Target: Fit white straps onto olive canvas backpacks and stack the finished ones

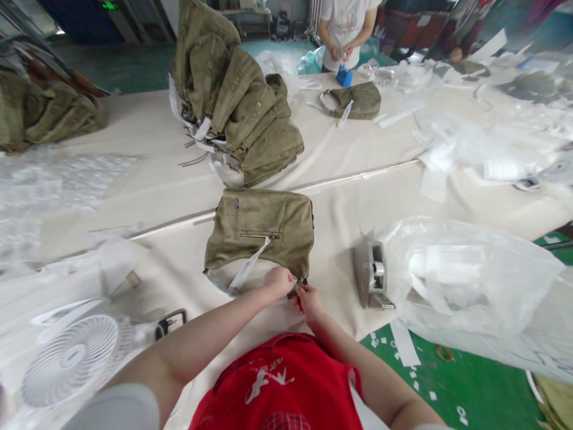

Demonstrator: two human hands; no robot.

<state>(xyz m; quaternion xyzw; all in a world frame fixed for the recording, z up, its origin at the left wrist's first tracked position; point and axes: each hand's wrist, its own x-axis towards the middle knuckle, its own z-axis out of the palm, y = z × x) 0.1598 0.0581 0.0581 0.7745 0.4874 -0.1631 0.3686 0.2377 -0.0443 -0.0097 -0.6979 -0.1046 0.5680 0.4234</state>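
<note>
An olive-green shoulder bag (286,218) lies flat on the table in front of me, its zipped side up. A white wrapped strip (250,266) hangs from its zip pull. My left hand (278,282) is closed at the bag's lower right corner, its fingertips pinching by the strap end. Close beside it, my right hand (308,300) is also closed, thumb and finger on a short olive piece of the bag's strap (292,294). The fingers hide much of what they pinch. Clear wrapping runs along the bag's curved lower edge.
Several similar bags (250,107) are heaped behind. A tape dispenser (375,275) stands to the right beside a large plastic sack (474,280). A white fan (74,358) and a phone (171,323) are at left. Across the table, a person (347,30) handles something near another bag (358,100).
</note>
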